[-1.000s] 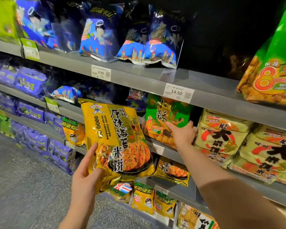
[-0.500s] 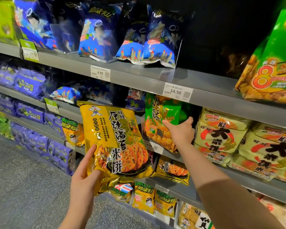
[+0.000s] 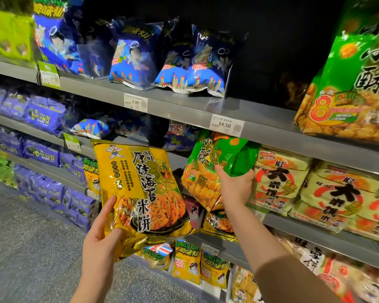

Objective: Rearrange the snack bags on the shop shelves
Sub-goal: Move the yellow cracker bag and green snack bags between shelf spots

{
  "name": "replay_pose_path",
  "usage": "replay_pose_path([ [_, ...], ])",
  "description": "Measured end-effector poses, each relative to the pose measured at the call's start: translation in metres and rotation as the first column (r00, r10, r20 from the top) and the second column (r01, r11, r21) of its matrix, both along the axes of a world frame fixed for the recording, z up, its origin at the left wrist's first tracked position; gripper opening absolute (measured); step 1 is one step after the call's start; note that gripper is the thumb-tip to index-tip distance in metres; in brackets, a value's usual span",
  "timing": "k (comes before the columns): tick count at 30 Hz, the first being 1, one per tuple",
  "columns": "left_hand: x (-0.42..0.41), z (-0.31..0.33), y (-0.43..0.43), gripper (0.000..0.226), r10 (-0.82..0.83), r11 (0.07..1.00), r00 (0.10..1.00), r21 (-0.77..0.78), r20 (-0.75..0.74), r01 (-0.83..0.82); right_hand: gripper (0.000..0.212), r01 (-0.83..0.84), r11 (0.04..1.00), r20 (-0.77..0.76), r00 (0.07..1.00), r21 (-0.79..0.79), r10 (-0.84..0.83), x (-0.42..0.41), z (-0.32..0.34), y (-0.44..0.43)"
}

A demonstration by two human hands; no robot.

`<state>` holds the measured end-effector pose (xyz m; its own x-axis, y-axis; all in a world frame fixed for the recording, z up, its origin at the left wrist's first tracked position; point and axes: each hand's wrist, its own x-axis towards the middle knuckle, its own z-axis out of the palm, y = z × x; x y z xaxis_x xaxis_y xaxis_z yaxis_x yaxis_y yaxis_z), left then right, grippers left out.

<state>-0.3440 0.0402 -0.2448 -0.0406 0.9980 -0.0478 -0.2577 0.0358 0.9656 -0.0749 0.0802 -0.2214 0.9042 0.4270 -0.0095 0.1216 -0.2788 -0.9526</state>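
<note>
My left hand [image 3: 100, 239] grips the lower left corner of a large yellow rice-cracker bag [image 3: 138, 184], held upright in front of the shelves. My right hand [image 3: 234, 184] grips a green and orange snack bag [image 3: 208, 169] by its middle, tilted and partly out over the edge of the middle shelf [image 3: 293, 224]. A matching large green bag [image 3: 354, 88] stands on the upper shelf at the right.
Blue bags [image 3: 190, 62] line the upper shelf [image 3: 173, 106], with a dark gap to their right. Pale rice-cracker packs [image 3: 278, 180] sit right of my right hand. Purple packs [image 3: 44, 114] fill the left shelves. Small yellow bags [image 3: 186, 261] stand below.
My right hand has pulled the green bag forward and out from the middle shelf, tilting it. The yellow bag in my left hand has stayed about where it was.
</note>
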Motion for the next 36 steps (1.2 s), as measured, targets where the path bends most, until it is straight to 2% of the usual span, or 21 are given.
replay_pose_path([
  [4, -0.01, 0.005, -0.009, 0.068, 0.029, 0.999, 1.0, 0.021, -0.005, -0.029, 0.084, -0.047, 0.999, -0.012, 0.999, 0.0, 0.047, -0.001, 0.004, -0.019],
  [10, -0.014, 0.01, -0.022, 0.069, 0.044, 0.998, 0.998, 0.051, -0.044, -0.042, 0.091, -0.155, 0.987, -0.064, 0.986, -0.045, 0.152, -0.015, -0.01, -0.057],
  [16, -0.006, 0.009, -0.038, 0.062, 0.009, 0.999, 0.989, 0.046, -0.145, -0.002, 0.075, -0.204, 0.963, -0.02, 0.979, -0.176, 0.203, -0.011, -0.014, -0.106],
  [19, 0.004, 0.003, -0.041, 0.064, -0.085, 0.995, 0.961, 0.036, -0.264, 0.098, 0.074, -0.202, 0.95, -0.004, 0.978, -0.238, 0.207, -0.006, -0.02, -0.127],
  [22, 0.021, 0.004, -0.04, 0.065, -0.207, 0.973, 0.925, 0.03, -0.319, 0.229, 0.072, -0.21, 0.93, 0.013, 0.974, -0.301, 0.224, 0.003, -0.024, -0.141],
  [27, 0.052, 0.018, -0.032, 0.065, -0.289, 0.939, 0.83, 0.029, -0.477, 0.344, 0.075, -0.197, 0.909, 0.087, 0.966, -0.367, 0.244, 0.016, -0.02, -0.15],
  [32, 0.079, 0.028, 0.001, 0.062, -0.386, 0.888, 0.781, 0.032, -0.491, 0.459, 0.08, -0.165, 0.895, 0.138, 0.96, -0.415, 0.242, 0.027, -0.014, -0.164],
  [36, 0.095, 0.024, 0.038, 0.061, -0.502, 0.824, 0.755, 0.032, -0.421, 0.566, 0.078, -0.152, 0.913, 0.154, 0.962, -0.378, 0.224, 0.034, -0.017, -0.176],
])
